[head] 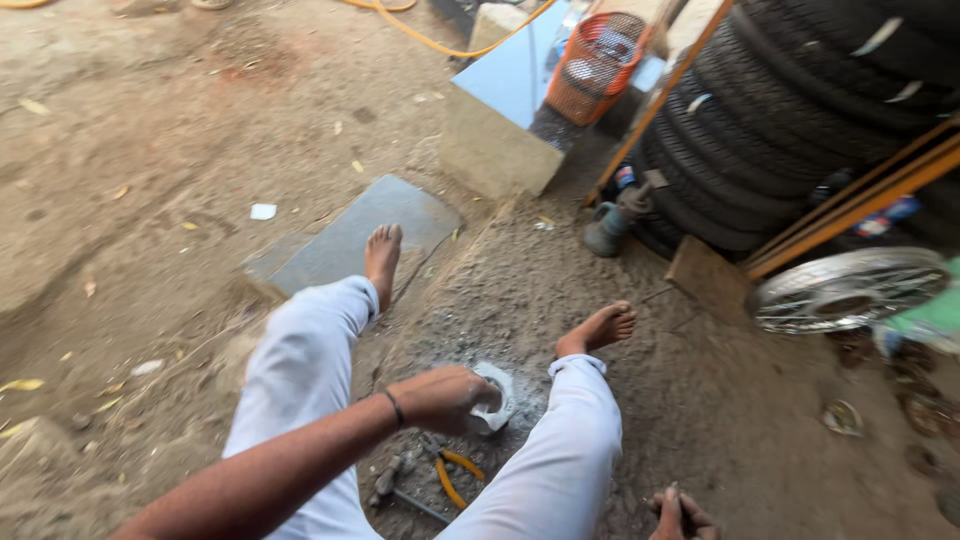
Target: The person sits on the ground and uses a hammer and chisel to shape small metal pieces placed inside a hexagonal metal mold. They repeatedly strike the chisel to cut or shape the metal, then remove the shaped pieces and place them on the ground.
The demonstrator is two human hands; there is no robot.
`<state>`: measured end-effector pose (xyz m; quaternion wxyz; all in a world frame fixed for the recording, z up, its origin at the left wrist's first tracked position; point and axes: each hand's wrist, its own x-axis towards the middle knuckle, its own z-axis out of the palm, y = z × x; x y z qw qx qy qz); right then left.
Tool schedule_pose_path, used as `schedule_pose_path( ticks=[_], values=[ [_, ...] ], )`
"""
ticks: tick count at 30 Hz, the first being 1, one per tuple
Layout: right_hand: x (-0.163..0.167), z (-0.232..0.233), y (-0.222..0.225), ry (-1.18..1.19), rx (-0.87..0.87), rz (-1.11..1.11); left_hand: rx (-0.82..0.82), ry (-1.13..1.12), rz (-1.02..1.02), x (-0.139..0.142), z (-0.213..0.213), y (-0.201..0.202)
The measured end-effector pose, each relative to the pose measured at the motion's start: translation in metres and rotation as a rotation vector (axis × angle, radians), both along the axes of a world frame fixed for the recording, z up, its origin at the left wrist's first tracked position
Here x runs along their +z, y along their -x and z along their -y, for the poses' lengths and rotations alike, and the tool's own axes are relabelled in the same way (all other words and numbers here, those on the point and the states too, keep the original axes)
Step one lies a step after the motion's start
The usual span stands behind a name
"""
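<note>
White trousers covered both legs of the person sitting on the gritty grey ground, bare feet stretched toward the middle of the frame. Low in the centre, between the knees, the left hand reached in from the lower left, a dark band round its wrist, and its grip was closed round the edge of a small, pale, ring-shaped metal part that rested on the ground in a patch of whitish dust. At the bottom edge, right of centre, the right hand showed only in part, fingers curled and down near the ground; I could not tell whether its grip held anything.

Just below the left hand lay a pair of pliers with yellow handles, and beside them, toward the lower left, a short dull metal tool, both on the ground and apart from the ring. A flat grey stone slab lay left of centre under one foot. In the upper right a stack of black rubber tyres leaned inside an orange metal frame, with a spoked silver wheel rim at the right edge below it. An orange plastic mesh basket stood at the top centre, next to a pale concrete block.
</note>
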<state>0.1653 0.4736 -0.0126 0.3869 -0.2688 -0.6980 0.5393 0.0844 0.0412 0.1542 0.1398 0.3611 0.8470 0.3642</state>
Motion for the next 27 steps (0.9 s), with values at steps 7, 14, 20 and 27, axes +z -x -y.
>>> schedule_pose_path(
  ticks=[7, 14, 20, 27],
  values=[
    [0.126, 0.102, -0.027, -0.429, 0.142, -0.158, -0.023, -0.317, 0.086, 0.009, -0.024, -0.001],
    [0.233, 0.247, -0.008, -0.846, 0.258, -0.2, 0.05, -0.823, 0.841, 0.018, -0.04, -0.02],
    [0.22, 0.281, 0.036, -0.839, 0.379, -0.237, 0.288, -1.011, 0.869, 0.011, -0.021, -0.002],
    [0.142, 0.254, 0.099, -0.775, 0.492, 0.009, 0.426, -0.741, 0.705, -0.054, -0.034, 0.093]
  ],
)
